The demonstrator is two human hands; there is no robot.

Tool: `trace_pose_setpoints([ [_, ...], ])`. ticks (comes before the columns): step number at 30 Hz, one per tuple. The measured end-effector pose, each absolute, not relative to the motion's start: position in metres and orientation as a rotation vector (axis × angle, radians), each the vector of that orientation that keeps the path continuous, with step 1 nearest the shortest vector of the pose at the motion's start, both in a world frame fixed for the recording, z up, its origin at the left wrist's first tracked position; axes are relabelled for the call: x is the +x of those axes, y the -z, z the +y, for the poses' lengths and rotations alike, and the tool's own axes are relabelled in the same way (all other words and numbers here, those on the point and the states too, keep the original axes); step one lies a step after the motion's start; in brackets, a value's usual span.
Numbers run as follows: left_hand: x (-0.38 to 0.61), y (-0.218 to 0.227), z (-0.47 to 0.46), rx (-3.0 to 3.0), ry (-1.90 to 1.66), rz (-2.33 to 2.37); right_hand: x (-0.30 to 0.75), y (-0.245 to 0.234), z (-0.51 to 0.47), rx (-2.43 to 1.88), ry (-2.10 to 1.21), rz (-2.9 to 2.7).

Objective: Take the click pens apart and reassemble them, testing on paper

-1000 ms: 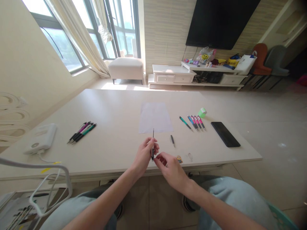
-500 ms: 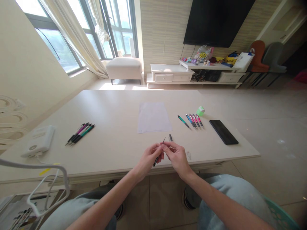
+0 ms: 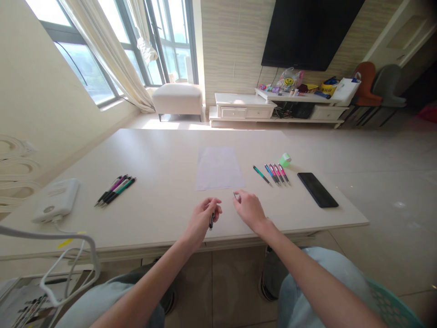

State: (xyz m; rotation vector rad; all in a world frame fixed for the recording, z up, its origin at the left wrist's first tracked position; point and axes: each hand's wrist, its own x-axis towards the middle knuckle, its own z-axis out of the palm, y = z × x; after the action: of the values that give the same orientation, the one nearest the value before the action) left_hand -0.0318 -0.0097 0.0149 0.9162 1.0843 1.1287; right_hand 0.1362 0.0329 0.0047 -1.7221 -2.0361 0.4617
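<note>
Holding a black pen part (image 3: 212,222) in my left grip (image 3: 201,219), I have the fingers curled round it above the near part of the table (image 3: 157,200), its dark end sticking out toward me. My right grip (image 3: 250,210) is apart from it, thumb and fingertips pinching a small slim piece (image 3: 234,195) just short of the near edge of a white sheet of paper (image 3: 220,167); too little of that piece shows for me to tell what it is. Beyond my right grip lie a green pen (image 3: 262,175) and, beside it, a row of blue and pink pens (image 3: 277,174), with a small green and white object (image 3: 285,159) just past them. Farther right lies a black phone (image 3: 317,190); well off to the left, a bunch of pens (image 3: 116,190) lies near a white device (image 3: 56,200)
</note>
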Motion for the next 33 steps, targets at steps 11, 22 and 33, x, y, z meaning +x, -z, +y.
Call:
trace_pose_setpoints([
  [11, -0.033, -0.018, -0.014, 0.861, -1.149, 1.056, 0.13, 0.001, 0.031, -1.87, -0.269, -2.178],
  [22, -0.033, -0.021, -0.009, 0.459, -1.257, 0.93, 0.116, -0.02, -0.014, -1.488, -0.85, -2.022],
  [33, -0.025, -0.017, -0.007, 0.566, -1.165, 1.053, 0.105, -0.014, -0.027, -1.494, -0.91, -2.056],
])
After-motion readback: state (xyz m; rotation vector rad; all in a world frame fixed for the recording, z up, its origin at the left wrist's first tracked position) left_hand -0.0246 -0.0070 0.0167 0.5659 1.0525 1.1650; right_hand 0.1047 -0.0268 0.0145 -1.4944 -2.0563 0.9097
